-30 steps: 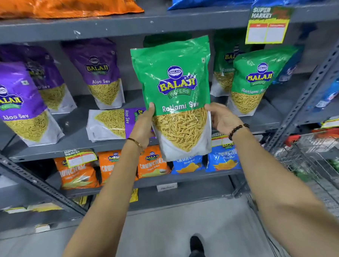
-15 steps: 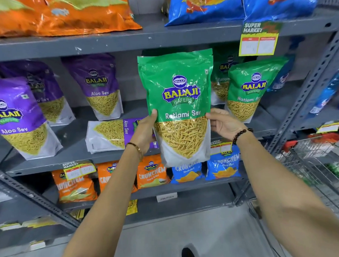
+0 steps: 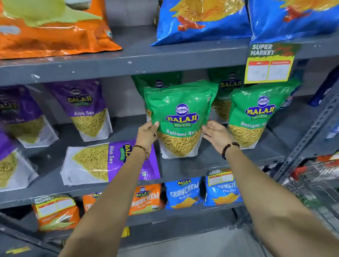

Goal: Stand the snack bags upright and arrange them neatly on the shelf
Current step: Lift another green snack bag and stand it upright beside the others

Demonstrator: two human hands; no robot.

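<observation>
A: Since a second ago the green Ratlami Sev bag (image 3: 181, 120) has gone from mid-air in front of the shelves to the middle shelf (image 3: 215, 161), and its white base now sits on the grey board.

B: Are both hands on it?

A: The left hand (image 3: 146, 134) pinches its left edge, thumb on the front. The right hand (image 3: 216, 134) lies against the right edge with the fingers spread fairly wide, more steadying than gripping; I cannot tell how firmly it presses.

B: So which step is this?

A: Setting down. The bag stands upright, just beside the front green bag (image 3: 259, 113) to its right, with more green bags (image 3: 158, 82) behind it. It leans back a touch, I judge.

B: And next?

A: Let go gently, one hand at a time, and watch whether it stays standing. The soft base may slump, so a small nudge to line its face with the neighbour could be needed.

B: What is left afterwards?

A: The purple Aloo Sev bag (image 3: 109, 163) lies flat on the same shelf, just left of the green one and under the left forearm. It wants lifting by its top and standing among the upright purple bags (image 3: 85, 109) further left and back.
</observation>
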